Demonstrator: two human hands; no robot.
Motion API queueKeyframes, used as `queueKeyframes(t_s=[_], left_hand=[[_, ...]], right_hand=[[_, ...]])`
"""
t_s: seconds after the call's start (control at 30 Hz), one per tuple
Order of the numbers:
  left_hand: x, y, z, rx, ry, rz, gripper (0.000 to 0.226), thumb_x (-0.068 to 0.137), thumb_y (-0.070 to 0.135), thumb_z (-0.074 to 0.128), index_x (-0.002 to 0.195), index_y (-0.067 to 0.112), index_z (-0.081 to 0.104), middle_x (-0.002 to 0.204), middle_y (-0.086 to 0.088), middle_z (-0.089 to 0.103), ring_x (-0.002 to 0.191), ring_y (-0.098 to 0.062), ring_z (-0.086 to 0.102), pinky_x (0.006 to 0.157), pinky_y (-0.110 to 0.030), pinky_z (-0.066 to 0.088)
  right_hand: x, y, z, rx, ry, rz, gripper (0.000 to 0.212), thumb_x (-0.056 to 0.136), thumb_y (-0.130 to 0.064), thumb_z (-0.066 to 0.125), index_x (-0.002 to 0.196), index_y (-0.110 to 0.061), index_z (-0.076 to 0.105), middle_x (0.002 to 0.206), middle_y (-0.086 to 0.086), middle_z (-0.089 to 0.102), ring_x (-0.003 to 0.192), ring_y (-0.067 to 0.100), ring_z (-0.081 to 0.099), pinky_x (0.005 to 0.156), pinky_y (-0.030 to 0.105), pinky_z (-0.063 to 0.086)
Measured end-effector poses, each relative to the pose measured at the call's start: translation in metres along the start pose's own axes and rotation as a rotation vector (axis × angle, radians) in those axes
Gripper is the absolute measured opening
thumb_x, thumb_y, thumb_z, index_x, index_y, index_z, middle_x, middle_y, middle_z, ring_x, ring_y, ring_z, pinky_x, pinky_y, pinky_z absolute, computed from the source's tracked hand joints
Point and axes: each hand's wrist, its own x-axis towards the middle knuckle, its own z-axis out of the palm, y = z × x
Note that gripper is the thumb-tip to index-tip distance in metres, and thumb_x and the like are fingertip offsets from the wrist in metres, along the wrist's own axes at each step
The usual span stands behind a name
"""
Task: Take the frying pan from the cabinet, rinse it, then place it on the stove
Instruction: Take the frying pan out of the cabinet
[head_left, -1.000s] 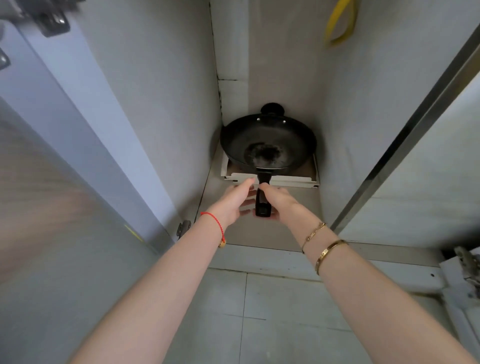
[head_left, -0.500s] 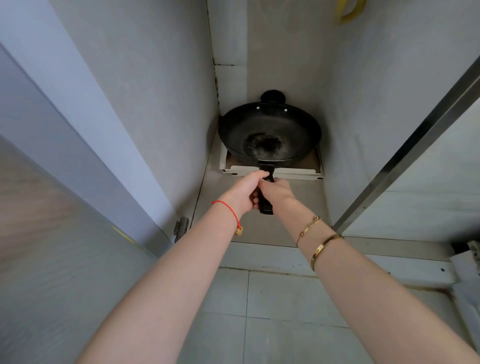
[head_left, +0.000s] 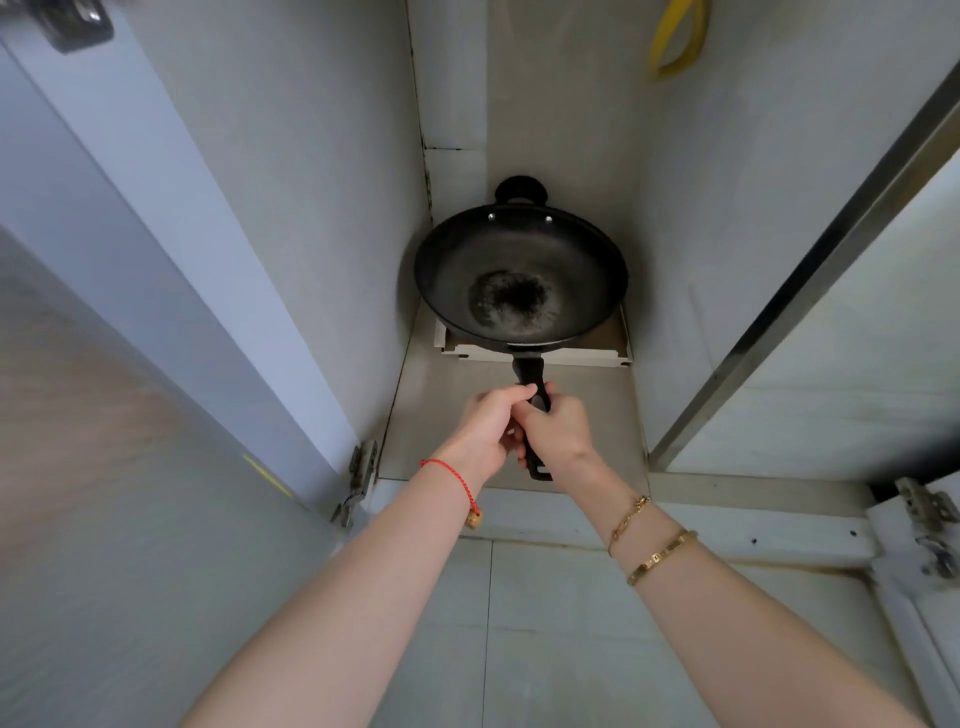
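Observation:
A black frying pan (head_left: 519, 280) with a worn, greyish middle sits deep inside the low cabinet (head_left: 519, 400), its bowl over a flat white cardboard tray (head_left: 571, 357). Its long black handle points toward me. My left hand (head_left: 485, 434) and my right hand (head_left: 558, 428) are both wrapped around that handle, side by side, with the handle's end sticking out below them. A small loop handle shows on the pan's far rim.
The open left cabinet door (head_left: 130, 364) stands close beside my left arm, hinge (head_left: 358, 483) at its base. A metal-edged right door (head_left: 810, 291) frames the opening. A yellow loop (head_left: 675, 41) hangs at the cabinet's back top. Tiled floor (head_left: 545, 649) lies below.
My two hands went from open beside the handle to closed around it. The pan's handle has slid toward me, nearer the cabinet's front edge.

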Motion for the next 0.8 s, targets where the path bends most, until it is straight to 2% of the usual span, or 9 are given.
queueKeyframes(t_s=[0.1,0.2,0.3,0.37,0.5,0.6,0.67,0.8], left_hand=[[-0.03,0.0,-0.004,-0.014,-0.062,0.023,0.033,0.094,0.013,0.059,0.12,-0.004,0.068,0.065,-0.004,0.062,0.031,-0.013,0.041,0.031,-0.018,0.031],[-0.074,-0.004,-0.005,-0.01,-0.114,0.006,0.035,0.095,0.013,0.056,0.124,-0.004,0.066,0.086,-0.01,0.067,0.032,-0.013,0.045,0.031,-0.018,0.033],[-0.127,-0.008,-0.007,-0.043,-0.115,-0.016,0.037,0.095,0.009,0.056,0.126,-0.01,0.062,0.108,-0.017,0.066,0.034,-0.011,0.052,0.031,-0.017,0.035],[-0.166,-0.009,-0.008,-0.036,-0.127,-0.022,0.036,0.095,0.007,0.055,0.125,-0.013,0.061,0.105,-0.016,0.068,0.034,-0.014,0.052,0.03,-0.018,0.035],[-0.243,-0.011,-0.011,-0.035,-0.119,-0.063,0.036,0.096,0.006,0.054,0.126,-0.013,0.061,0.087,-0.012,0.069,0.038,-0.014,0.058,0.032,-0.018,0.038],[-0.301,-0.012,-0.011,-0.04,-0.125,-0.085,0.035,0.095,0.006,0.055,0.126,-0.009,0.063,0.106,-0.019,0.068,0.041,-0.01,0.061,0.035,-0.017,0.041],[-0.342,-0.01,-0.011,-0.04,-0.125,-0.099,0.034,0.095,0.006,0.055,0.126,-0.008,0.064,0.111,-0.02,0.068,0.04,-0.01,0.06,0.036,-0.017,0.041],[-0.414,-0.006,-0.008,-0.044,-0.112,-0.131,0.034,0.097,0.007,0.054,0.126,-0.007,0.064,0.08,-0.007,0.072,0.036,-0.013,0.056,0.033,-0.017,0.038]], right_hand=[[-0.031,-0.007,-0.009,-0.025,-0.013,0.003,0.019,0.094,-0.017,0.059,0.092,0.002,0.06,0.052,0.008,0.055,0.032,0.021,0.048,0.036,0.025,0.041],[-0.075,-0.014,-0.02,-0.064,-0.023,-0.001,0.022,0.094,-0.019,0.059,0.08,-0.002,0.06,0.049,0.007,0.055,0.031,0.021,0.05,0.035,0.021,0.038],[-0.126,-0.021,-0.03,-0.088,-0.035,0.022,0.028,0.093,-0.02,0.059,0.068,-0.008,0.053,0.041,0.004,0.052,0.024,0.014,0.047,0.031,0.016,0.033],[-0.162,-0.026,-0.036,-0.069,-0.052,0.055,0.026,0.094,-0.021,0.058,0.073,-0.006,0.052,0.035,-0.001,0.05,0.023,0.014,0.047,0.03,0.015,0.032],[-0.236,-0.04,-0.05,-0.102,-0.067,0.084,0.025,0.094,-0.025,0.058,0.081,-0.004,0.055,0.03,-0.002,0.048,0.024,0.014,0.047,0.03,0.013,0.029],[-0.293,-0.051,-0.063,-0.112,-0.069,0.1,0.029,0.094,-0.024,0.058,0.072,-0.005,0.054,0.03,-0.002,0.048,0.022,0.012,0.046,0.029,0.013,0.028],[-0.332,-0.063,-0.073,-0.111,-0.077,0.104,0.029,0.094,-0.023,0.058,0.073,-0.004,0.055,0.03,-0.002,0.049,0.022,0.011,0.046,0.029,0.013,0.029],[-0.399,-0.083,-0.088,-0.112,-0.081,0.106,0.026,0.094,-0.022,0.057,0.084,0.003,0.057,0.031,-0.002,0.05,0.023,0.012,0.048,0.03,0.016,0.033]])
